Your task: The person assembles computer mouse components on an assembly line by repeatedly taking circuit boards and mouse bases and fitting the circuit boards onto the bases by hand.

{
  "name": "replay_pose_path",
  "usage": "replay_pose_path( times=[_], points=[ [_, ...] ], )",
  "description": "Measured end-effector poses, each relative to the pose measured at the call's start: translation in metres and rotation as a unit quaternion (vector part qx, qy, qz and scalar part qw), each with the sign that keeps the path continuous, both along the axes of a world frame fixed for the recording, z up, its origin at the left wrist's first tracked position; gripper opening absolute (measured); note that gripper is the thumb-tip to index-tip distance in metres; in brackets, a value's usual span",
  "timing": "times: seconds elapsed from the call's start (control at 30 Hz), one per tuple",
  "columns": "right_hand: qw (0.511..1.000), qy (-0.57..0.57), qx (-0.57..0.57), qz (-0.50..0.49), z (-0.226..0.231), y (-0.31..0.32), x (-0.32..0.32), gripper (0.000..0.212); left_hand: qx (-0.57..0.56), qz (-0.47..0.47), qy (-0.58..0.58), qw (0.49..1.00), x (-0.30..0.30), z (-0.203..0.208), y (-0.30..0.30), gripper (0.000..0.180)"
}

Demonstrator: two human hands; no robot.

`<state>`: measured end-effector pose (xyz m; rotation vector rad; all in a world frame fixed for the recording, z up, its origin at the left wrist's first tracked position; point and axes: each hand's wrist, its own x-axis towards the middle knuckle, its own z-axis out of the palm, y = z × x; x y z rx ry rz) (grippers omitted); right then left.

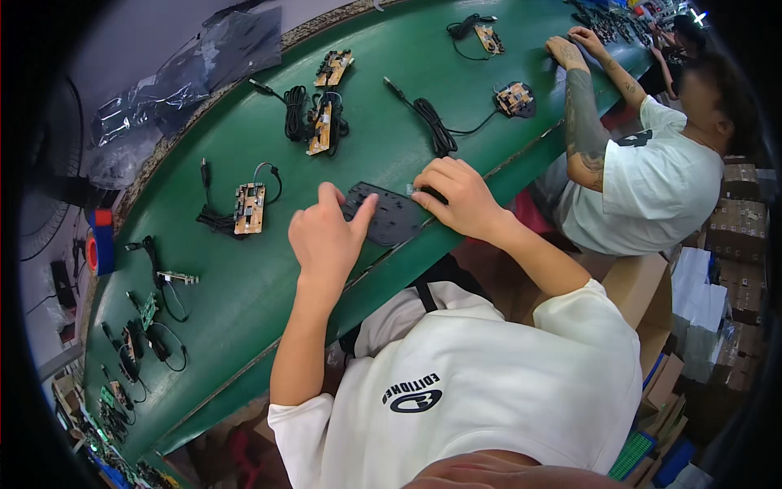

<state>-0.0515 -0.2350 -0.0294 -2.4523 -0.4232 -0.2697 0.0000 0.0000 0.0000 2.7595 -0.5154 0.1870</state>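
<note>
While a tan circuit board (249,209) lies toward the left on the green table (244,285), the left hand (326,228) grips a black plastic plate (389,217) near the front edge; the right hand (458,196) curls at the plate's right side, its exact hold unclear.

The black shell (389,226) looks matt plastic, the green tabletop (232,314) smooth (faintly glossy), the far-left plastic sheet (183,85) crinkled and shiny.
</note>
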Motion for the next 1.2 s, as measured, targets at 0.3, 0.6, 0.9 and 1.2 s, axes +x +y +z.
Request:
replay_pose_path(
  times=[0.3,0.6,0.9,1.2],
  points=[
    [0.997,-0.038,0.065,-0.028,-0.008,-0.001,-0.004,0.010,-0.159,-0.297,0.020,0.941,0.004,0.029,0.010,0.068],
    [0.990,-0.040,0.131,-0.034,-0.010,-0.003,-0.006,0.009,0.043,-0.119,-0.021,0.992,0.001,0.009,0.014,0.075],
    [0.989,-0.107,0.080,0.066,0.004,0.030,0.025,0.010,-0.106,-0.189,-0.021,0.976,0.009,-0.023,0.021,0.072],
    [0.977,-0.094,-0.119,0.153,0.009,0.042,0.052,0.009,-0.116,-0.158,-0.034,0.980,-0.001,-0.029,0.017,0.070]
  ],
)
